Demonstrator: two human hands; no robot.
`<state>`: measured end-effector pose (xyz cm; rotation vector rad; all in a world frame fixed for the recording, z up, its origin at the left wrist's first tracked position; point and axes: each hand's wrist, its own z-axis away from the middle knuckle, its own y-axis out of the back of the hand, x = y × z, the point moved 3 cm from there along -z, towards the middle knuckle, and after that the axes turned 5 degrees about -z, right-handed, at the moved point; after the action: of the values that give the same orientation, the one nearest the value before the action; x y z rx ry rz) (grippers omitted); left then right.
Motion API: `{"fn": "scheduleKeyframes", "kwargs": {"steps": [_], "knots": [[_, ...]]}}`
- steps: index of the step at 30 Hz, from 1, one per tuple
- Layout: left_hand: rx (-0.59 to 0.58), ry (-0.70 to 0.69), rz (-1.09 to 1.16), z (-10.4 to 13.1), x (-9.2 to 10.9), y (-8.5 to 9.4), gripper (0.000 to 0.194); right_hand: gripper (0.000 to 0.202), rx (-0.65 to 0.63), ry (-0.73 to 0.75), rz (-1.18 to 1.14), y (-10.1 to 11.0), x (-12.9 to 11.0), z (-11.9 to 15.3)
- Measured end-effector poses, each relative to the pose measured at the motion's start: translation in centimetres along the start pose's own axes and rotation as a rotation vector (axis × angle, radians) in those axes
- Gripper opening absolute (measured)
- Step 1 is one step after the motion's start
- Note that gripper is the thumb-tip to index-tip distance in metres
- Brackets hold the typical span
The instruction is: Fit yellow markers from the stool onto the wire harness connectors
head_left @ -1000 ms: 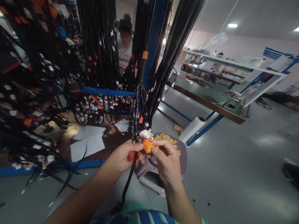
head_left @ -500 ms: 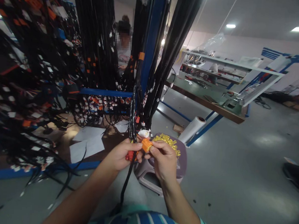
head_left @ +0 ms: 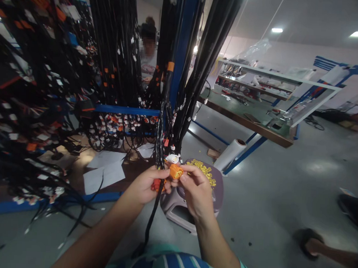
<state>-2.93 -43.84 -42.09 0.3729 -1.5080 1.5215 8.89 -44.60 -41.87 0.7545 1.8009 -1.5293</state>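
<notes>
An orange connector sits between my two hands, its open face with a yellowish inside turned toward the right. My left hand is closed on its left side, thumb along the housing. The fingertips of my right hand pinch at its right edge; whether a small piece is between them I cannot make out. A red connector hangs by my left fingers, and a white connector is just above the orange one. Black cable runs down past my left hand from the hanging harness.
Small yellow pieces lie on a purplish stool beyond my right hand. Dense black harnesses hang from a blue rack. A white roll leans by a workbench. Another person's foot shows at right.
The orange connector has turned slightly, so its open face shows more. My hands stay nearly in place. Another person's foot has come into view at the lower right.
</notes>
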Motion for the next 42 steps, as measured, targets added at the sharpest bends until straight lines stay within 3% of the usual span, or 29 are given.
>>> {"fn": "scheduleKeyframes", "kwargs": {"steps": [6, 21, 27, 36, 42], "knots": [[-0.026, -0.034, -0.032, 0.1, 0.2, -0.4, 0.016, 0.025, 0.039, 0.027, 0.033, -0.2, 0.3, 0.1], [0.003, -0.027, -0.139, 0.2, 0.0, 0.6, 0.021, 0.030, 0.026, -0.034, -0.005, -0.2, 0.6, -0.2], [0.014, 0.022, -0.080, 0.1, 0.2, 0.4, 0.022, 0.032, -0.058, -0.088, 0.038, -0.2, 0.1, -0.2], [0.007, -0.039, -0.181, 0.2, 0.5, -0.1, 0.022, 0.031, -0.067, -0.022, 0.092, 0.1, 0.3, -0.6], [0.032, 0.008, -0.212, -0.1, 0.3, 0.6, 0.026, 0.031, -0.068, 0.026, 0.076, 0.5, 0.7, -1.0]]}}
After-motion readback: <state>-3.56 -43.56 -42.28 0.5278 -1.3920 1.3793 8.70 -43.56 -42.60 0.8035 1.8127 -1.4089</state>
